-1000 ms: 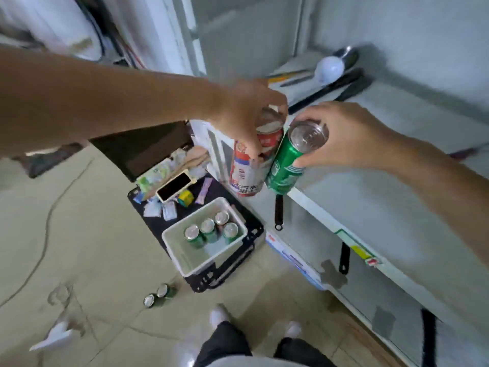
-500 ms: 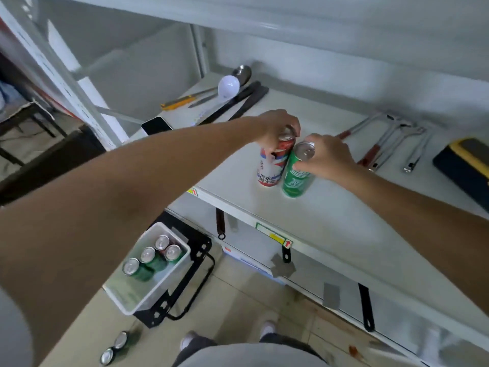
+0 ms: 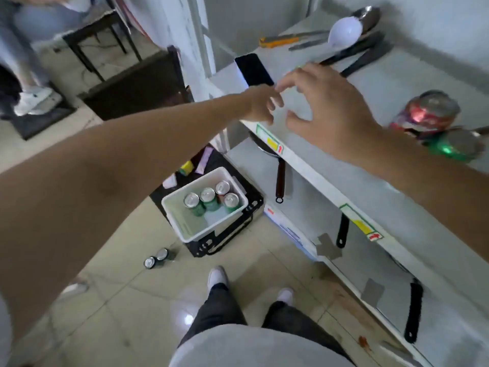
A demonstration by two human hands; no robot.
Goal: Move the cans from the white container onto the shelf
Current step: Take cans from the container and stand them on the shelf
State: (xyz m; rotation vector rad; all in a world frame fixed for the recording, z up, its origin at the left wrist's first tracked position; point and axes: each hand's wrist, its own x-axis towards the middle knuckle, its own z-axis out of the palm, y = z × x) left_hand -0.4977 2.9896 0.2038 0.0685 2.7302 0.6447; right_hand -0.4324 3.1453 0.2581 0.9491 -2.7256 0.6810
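A: Where do we stand? Both our hands are over the shelf (image 3: 397, 86) with nothing in them. The left hand (image 3: 260, 105) has its fingers loosely curled around air, and the right hand (image 3: 330, 112) is spread wide, its grip empty.

B: Two cans are up there already. The red can (image 3: 426, 111) and the green can (image 3: 455, 145) stand on the shelf beyond our right wrist, just beside each other, though blur keeps us from telling whether they touch.

A: So we judge this as the gap between trips — one pair placed, the next not picked.

B: Four cans (image 3: 211, 198) stand upright in the white container (image 3: 185, 229) on the floor, crowded into its far end. The container sits on a black frame (image 3: 227, 242) below the shelf edge.

A: And the two cans on the floor (image 3: 156, 258), near the container?

B: They are outside it, so we cannot say whether they count.

A: What does the next move call for?

B: Bending down and lowering both hands to the container. The four are packed together, so we should probably take an outer one with each hand, gripping from above around the rim.

A: And on the shelf?

B: There is a dark phone (image 3: 254, 68) at the near corner and utensils (image 3: 346, 35) at the back — we want to set the next pair on the bare stretch between those and the two cans already standing.
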